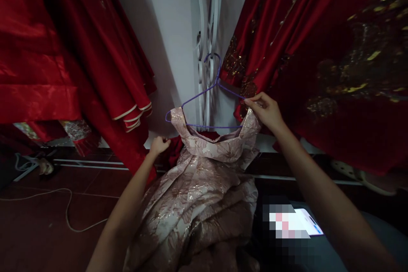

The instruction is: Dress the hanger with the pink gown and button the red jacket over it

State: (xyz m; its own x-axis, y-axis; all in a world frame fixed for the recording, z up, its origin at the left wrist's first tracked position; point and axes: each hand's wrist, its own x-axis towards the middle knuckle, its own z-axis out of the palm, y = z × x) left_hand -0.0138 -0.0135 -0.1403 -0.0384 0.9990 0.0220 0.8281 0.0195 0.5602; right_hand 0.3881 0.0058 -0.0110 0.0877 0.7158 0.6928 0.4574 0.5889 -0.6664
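Fingertips (247,100) of the right hand (267,111) pinch the right slope of a purple hanger (217,82), just where a dress strap begins; whether they catch the strap as well, I cannot tell. The left hand (160,145) has its fingers folded inward, just beside the other strap, and whether anything is held in them I cannot tell. Between the two hands is the pink dress (197,182), floral and glinting with gold, its straps over the two ends of the hanger, its neckline sagging below the crossbar and its skirt spreading in folds toward the wearer. The hanger's hook points up in front of white looped strips (214,12) on a pale wall (168,51); whether it is caught on them is unclear. Red garments (38,51) with cream edging on some hems hang to the left, and red gowns (287,12) with gold sequins to the right. Lower down runs a white rail (89,162), with a shoe (45,166) near its left end and a pale clog (342,168) at the far right. A thin cable (68,212) curves over the dark red floor (32,233). Near the right forearm a phone (307,219) glows, partly blurred out.
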